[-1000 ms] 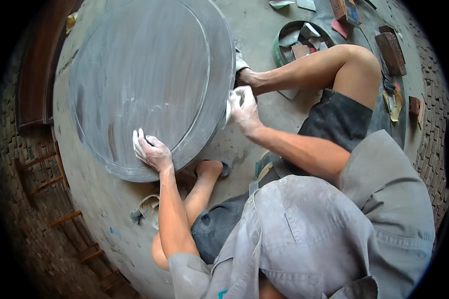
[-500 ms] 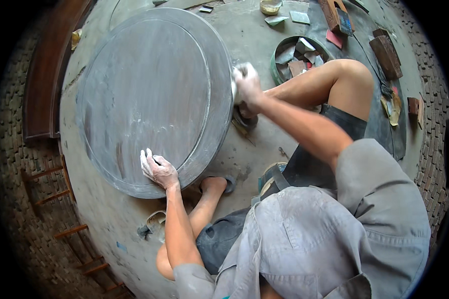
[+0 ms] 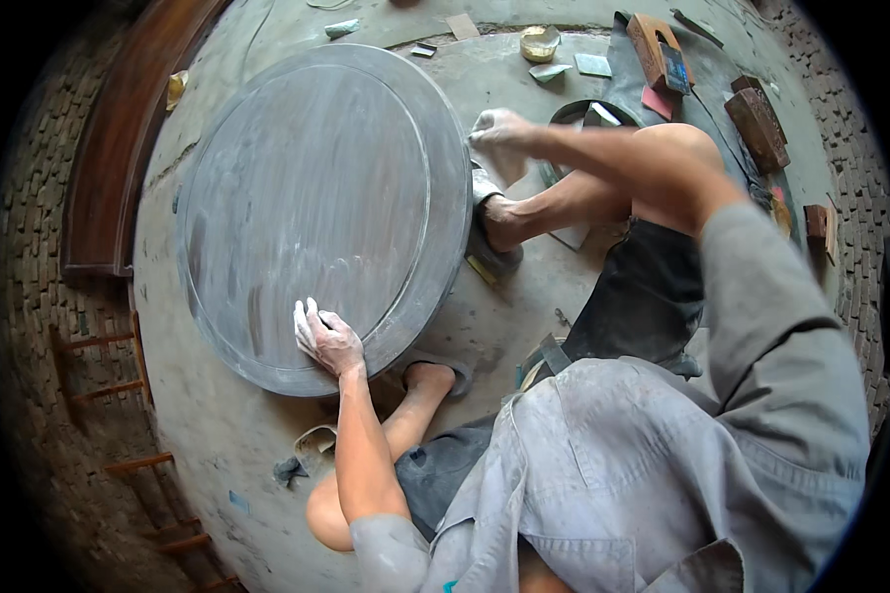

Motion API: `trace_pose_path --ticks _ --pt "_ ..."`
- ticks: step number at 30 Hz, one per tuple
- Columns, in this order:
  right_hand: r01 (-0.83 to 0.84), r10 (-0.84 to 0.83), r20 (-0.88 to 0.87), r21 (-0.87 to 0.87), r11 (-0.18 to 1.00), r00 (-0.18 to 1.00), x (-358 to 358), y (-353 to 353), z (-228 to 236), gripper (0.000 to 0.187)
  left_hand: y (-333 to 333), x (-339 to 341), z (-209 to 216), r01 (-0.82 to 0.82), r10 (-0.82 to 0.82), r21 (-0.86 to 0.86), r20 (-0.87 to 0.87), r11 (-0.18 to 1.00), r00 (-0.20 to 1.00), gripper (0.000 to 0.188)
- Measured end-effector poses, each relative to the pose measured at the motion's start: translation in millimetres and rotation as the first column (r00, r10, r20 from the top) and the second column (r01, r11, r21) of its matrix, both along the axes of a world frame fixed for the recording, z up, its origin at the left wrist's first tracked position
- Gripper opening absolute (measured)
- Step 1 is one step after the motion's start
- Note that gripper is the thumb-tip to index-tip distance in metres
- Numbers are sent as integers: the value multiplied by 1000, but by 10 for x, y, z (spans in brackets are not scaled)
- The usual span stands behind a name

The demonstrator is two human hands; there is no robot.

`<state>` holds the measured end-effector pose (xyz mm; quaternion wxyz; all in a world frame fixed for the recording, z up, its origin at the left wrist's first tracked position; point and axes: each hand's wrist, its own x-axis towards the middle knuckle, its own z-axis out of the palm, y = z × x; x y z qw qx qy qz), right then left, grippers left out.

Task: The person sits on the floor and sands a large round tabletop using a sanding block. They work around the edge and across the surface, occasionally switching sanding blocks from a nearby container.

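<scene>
A large round grey-brown wooden tabletop [image 3: 307, 188] with a raised rim stands tilted in front of me, streaked with pale dust. My left hand [image 3: 328, 341], white with powder, is closed on its lower edge, with bent fingers resting on its face. At the tabletop's right rim is my right hand [image 3: 502, 138], also powdery. Its fingers are pinched together beside the edge and slightly blurred by motion. Whatever they hold, if anything, is hidden. My right foot [image 3: 504, 222] is beside the rim, below that hand.
A round green tub [image 3: 595, 114] holding scraps stands behind my right knee. Farther right lie a wooden hand tool [image 3: 655, 49], a red pad [image 3: 660, 102] and dark wooden blocks [image 3: 758, 128]. A small bowl [image 3: 539, 42] sits at the back. A long brown board [image 3: 109, 178] lies left.
My right hand has lifted slightly and moved a little right along the rim, with its forearm raised. The left hand keeps its place on the tabletop. The view has shifted slightly.
</scene>
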<state>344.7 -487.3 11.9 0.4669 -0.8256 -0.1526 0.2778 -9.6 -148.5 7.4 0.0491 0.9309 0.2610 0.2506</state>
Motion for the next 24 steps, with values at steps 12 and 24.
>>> trace_pose_path --ticks 12,24 --pt "-162 162 14 118 980 987 35 -38 197 37 14 62 49 -6 6 16 9 1000 1000 36" --pt "-58 60 -37 35 998 998 -576 181 131 37 32 -35 167 -56 55 -17 -64 998 996 37"
